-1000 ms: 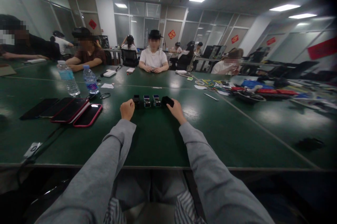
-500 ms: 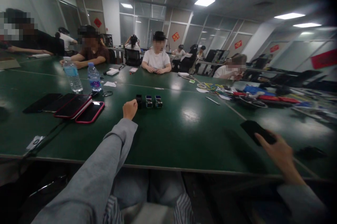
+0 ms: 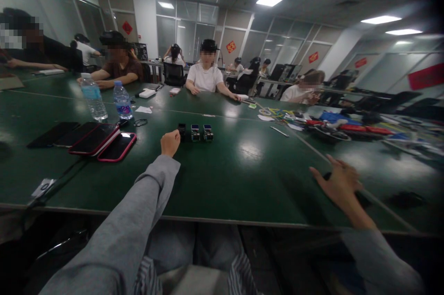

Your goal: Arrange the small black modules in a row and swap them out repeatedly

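Note:
My left hand [image 3: 170, 143] is closed at the left end of a row of small devices, touching or right beside a black block [image 3: 182, 129]; whatever its fingers hold is hidden. To the right of the block stand two small devices with blue tops, one [image 3: 195, 132] beside the other [image 3: 207, 132]. Over the right part of the green table [image 3: 236, 184], my right hand [image 3: 339, 180] has its fingers spread. A dark object shows partly behind and under that hand, mostly covered by it.
Several phones, one in a red case [image 3: 117, 147], lie at the left, with two water bottles [image 3: 93, 98] behind them. A pen [image 3: 279, 132] and a pile of cables and red tools [image 3: 360, 129] lie at the right. Across the table a person [image 3: 205, 77] sits.
My right hand has moved left and opened; the dark flat object it held is now mostly hidden behind it. My left hand stays in place. The person across has stretched an arm sideways.

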`<move>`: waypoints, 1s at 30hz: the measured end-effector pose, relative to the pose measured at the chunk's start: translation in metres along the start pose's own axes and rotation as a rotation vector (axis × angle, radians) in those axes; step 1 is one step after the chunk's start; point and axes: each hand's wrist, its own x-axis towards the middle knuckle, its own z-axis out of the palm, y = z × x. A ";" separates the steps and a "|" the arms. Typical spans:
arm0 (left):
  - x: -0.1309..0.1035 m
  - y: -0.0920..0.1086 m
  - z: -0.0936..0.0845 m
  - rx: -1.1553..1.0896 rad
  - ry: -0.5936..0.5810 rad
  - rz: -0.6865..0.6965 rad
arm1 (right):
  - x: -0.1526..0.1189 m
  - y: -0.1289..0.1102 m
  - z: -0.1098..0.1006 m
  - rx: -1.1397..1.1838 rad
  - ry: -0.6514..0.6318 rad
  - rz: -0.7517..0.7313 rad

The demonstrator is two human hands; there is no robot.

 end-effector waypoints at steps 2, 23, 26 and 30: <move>0.000 -0.001 0.001 -0.005 0.002 -0.005 | 0.011 -0.055 0.027 0.030 -0.094 -0.023; 0.000 0.000 0.001 -0.037 -0.010 0.007 | 0.012 -0.284 0.177 0.594 -0.380 -0.261; 0.000 0.000 0.000 -0.018 -0.017 0.005 | 0.013 -0.281 0.184 0.672 -0.370 -0.134; 0.000 0.000 0.002 -0.018 -0.006 0.017 | 0.013 -0.278 0.189 0.672 -0.423 -0.041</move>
